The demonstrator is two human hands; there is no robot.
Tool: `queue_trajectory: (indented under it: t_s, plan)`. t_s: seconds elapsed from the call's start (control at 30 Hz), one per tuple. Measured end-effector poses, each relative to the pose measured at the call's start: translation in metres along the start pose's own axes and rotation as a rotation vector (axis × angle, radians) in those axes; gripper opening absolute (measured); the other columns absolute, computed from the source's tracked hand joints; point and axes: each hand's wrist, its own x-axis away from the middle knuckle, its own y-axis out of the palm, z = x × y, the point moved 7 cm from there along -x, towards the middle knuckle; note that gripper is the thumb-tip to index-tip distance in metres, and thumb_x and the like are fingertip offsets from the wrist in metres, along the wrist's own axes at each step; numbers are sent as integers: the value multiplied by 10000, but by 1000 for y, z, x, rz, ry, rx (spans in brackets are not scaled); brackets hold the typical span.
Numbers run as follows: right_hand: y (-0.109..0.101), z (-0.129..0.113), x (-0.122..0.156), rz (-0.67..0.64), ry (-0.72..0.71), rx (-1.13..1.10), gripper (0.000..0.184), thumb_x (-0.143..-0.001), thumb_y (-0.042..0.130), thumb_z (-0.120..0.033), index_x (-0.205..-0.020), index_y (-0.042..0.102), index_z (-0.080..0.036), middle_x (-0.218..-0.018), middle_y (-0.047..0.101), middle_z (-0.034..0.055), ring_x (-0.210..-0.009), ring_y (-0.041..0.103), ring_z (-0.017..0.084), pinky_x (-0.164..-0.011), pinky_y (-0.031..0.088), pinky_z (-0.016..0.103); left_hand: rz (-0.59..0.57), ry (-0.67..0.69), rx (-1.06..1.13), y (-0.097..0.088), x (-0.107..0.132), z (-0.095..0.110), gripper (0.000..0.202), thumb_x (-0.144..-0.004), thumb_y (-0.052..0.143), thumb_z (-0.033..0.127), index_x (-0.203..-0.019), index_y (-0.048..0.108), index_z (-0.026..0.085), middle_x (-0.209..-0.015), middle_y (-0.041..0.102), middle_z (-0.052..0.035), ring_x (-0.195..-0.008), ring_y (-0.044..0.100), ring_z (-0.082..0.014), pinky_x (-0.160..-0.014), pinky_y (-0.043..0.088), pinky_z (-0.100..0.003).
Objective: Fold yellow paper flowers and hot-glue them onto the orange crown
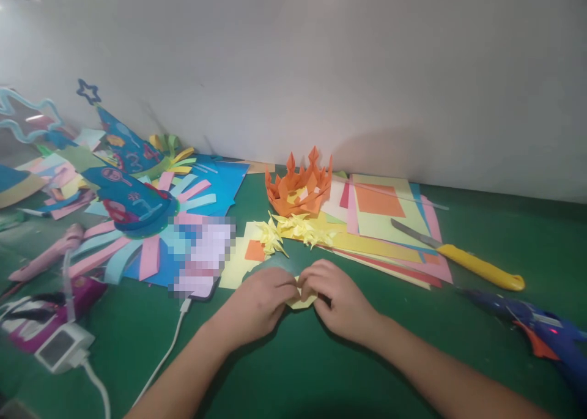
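Note:
Both my hands meet at the middle of the green table (321,370). My left hand (259,303) and my right hand (337,296) have their fingers curled and pinched on a small pale yellow folded paper (301,300), which shows between them and lies low on the table. Just beyond the hands lie several small yellow folded paper pieces (298,228) and a small orange paper square (255,250). Behind those stands an orange folded paper crown (300,185).
A stack of coloured paper sheets (389,223) lies right of the crown, with a yellow-handled knife (458,257) on it. A blue glue gun (532,327) lies at the right. At left are blue paper decorations (132,192), a phone (202,260) with a white cable, a pink tool (46,254) and a white charger (64,345).

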Motion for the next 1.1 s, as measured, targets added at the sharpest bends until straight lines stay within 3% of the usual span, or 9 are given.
queue_trajectory:
  t_s: [0.17, 0.3, 0.47, 0.7, 0.87, 0.93, 1.0, 1.1]
  plan:
    - [-1, -8, 5, -58, 11, 120, 255, -628, 429, 1, -741, 549, -194, -833, 578, 54, -789, 494, 198, -727, 387, 352, -35, -86, 70, -14, 5, 4, 207, -761, 508, 106, -790, 687, 207, -893, 641, -69, -847, 587, -200, -771, 444, -310]
    - [-2, -2, 5, -114, 105, 192, 130, -815, 464, -118, -724, 519, -194, -746, 533, 36, -747, 468, 184, -685, 366, 327, -107, -189, 85, -3, 3, -3, 204, -843, 506, 211, -717, 666, 193, -860, 631, -51, -762, 590, -165, -709, 442, -277]
    - [-1, 7, 6, -191, 198, 287, 138, -867, 539, -243, -740, 503, -203, -815, 538, 21, -793, 447, 186, -679, 340, 311, -80, -323, 140, 6, 0, -16, 155, -834, 498, 129, -726, 597, 177, -834, 585, -26, -739, 554, -138, -676, 433, -249]
    - [-16, 18, 11, -183, 293, 342, 182, -878, 516, -215, -705, 462, -196, -809, 504, 22, -770, 425, 179, -676, 333, 302, -72, -382, 201, 6, 4, -18, 230, -851, 421, 81, -752, 604, 179, -847, 588, -29, -753, 551, -136, -700, 438, -259]
    - [-30, 27, 10, -174, 362, 249, 190, -814, 557, -145, -673, 440, -196, -785, 505, 18, -762, 441, 178, -655, 352, 288, -85, -373, 218, 7, 5, -19, 241, -854, 398, 73, -779, 604, 172, -890, 594, -42, -796, 558, -139, -724, 450, -258]
    - [-34, 30, 9, -115, 374, 175, 200, -770, 514, -51, -664, 431, -199, -734, 499, 3, -716, 450, 164, -628, 361, 276, -82, -356, 207, 8, 5, -18, 249, -862, 378, 80, -786, 597, 170, -900, 591, -49, -810, 556, -145, -744, 453, -271]
    - [-41, 29, 8, 41, 340, 110, 217, -751, 437, 0, -677, 435, -204, -713, 494, 1, -691, 465, 158, -623, 385, 278, -73, -334, 191, 9, 5, -16, 258, -867, 355, 82, -794, 587, 168, -918, 586, -56, -824, 551, -150, -759, 453, -281]
    - [-41, 17, 7, 231, 181, 56, 248, -810, 366, -17, -835, 530, -203, -850, 560, 53, -821, 525, 185, -723, 438, 333, -57, -319, 158, 10, 5, -12, 253, -862, 341, 77, -795, 568, 169, -915, 577, -58, -821, 541, -155, -755, 452, -289]
